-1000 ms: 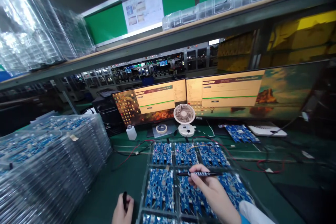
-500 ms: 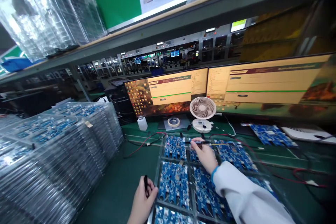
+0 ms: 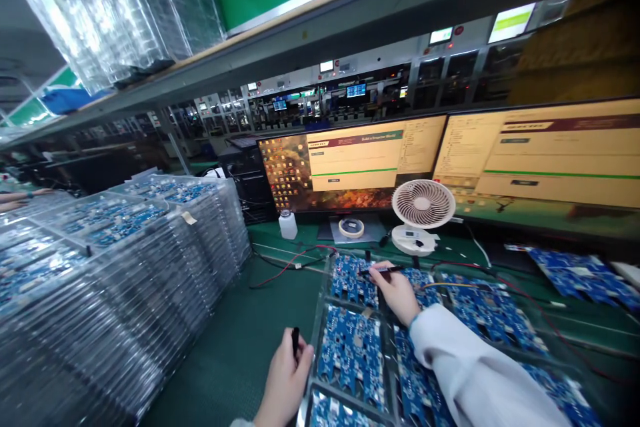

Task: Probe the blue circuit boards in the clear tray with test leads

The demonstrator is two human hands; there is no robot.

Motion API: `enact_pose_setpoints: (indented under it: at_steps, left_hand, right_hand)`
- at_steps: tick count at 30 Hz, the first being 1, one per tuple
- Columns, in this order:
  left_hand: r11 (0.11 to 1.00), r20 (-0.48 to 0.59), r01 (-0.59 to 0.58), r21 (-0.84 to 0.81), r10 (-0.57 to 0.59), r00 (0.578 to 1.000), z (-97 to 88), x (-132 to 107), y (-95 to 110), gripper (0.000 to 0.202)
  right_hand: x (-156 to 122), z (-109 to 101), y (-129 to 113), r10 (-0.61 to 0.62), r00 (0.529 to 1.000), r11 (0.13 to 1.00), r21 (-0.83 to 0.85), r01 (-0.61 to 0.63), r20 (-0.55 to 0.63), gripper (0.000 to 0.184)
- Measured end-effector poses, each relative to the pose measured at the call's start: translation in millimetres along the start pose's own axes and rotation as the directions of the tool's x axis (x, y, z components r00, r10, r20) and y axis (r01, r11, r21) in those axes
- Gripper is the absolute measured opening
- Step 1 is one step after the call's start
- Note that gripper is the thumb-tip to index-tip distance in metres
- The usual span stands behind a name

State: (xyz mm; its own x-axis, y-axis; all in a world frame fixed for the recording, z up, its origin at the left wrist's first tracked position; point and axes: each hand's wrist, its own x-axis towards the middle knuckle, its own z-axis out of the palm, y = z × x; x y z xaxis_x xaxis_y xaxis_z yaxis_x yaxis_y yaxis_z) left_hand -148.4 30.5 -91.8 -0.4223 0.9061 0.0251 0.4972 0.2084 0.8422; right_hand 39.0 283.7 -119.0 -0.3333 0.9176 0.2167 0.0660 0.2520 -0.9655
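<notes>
Pointing at the back-left circuit board (image 3: 350, 280) in a tray (image 3: 389, 353) at the lower middle of the frame, a black pen (image 3: 395, 269) is pinched in the half-closed right hand (image 3: 395, 290); whether its tip touches cannot be told. Since a second ago it has been moved from the middle row to this board, where work now seems to be centred. By the tray's left edge, a small black piece (image 3: 295, 340) is held in the curled left hand (image 3: 287, 370). Boards at lower right are partly covered by the right sleeve (image 3: 470, 360). An orange wire (image 3: 440, 285) is draped across the back row, below a fan (image 3: 423, 203); the left is filled by stacked trays (image 3: 165, 300).
</notes>
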Motion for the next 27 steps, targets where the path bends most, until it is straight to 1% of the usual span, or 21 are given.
enact_pose_setpoints:
  at_steps: [5, 14, 19, 22, 24, 27]
  left_hand:
    - [1.0, -0.006, 0.011, 0.001, -0.011, 1.0, -0.4, -0.5, 2.5, 0.026]
    - [0.999, -0.03, 0.032, -0.01, -0.032, 0.999, 1.2, 1.3, -4.3, 0.029]
    - [0.998, -0.045, 0.053, -0.046, -0.055, 0.997, 0.7, 0.3, -5.9, 0.034]
    - [0.995, -0.052, 0.072, -0.071, -0.075, 0.996, 0.2, -0.5, -7.5, 0.038]
    - [0.993, -0.043, 0.06, -0.101, -0.064, 0.997, -0.5, -0.6, -7.4, 0.04]
    - [0.985, -0.043, 0.022, -0.172, -0.03, 0.999, -1.5, 0.9, -6.0, 0.043]
  right_hand:
    - [-1.7, -1.1, -1.0, -0.005, 1.0, 0.999, -0.035, 0.005, 0.007, 0.025]
    - [-1.2, -1.6, -2.8, -0.017, 1.0, 0.994, -0.104, 0.018, 0.009, 0.024]
    - [-1.0, -2.2, -4.2, 0.003, 1.0, 0.993, -0.118, -0.003, -0.004, 0.024]
    - [-1.3, -2.3, -5.6, 0.024, 0.999, 0.996, -0.089, -0.026, -0.023, 0.026]
    - [-2.0, -2.0, -9.5, 0.026, 0.998, 0.998, -0.061, -0.029, -0.052, 0.029]
    - [-7.5, -3.0, -25.4, 0.009, 0.993, 0.999, -0.046, -0.014, -0.117, 0.034]
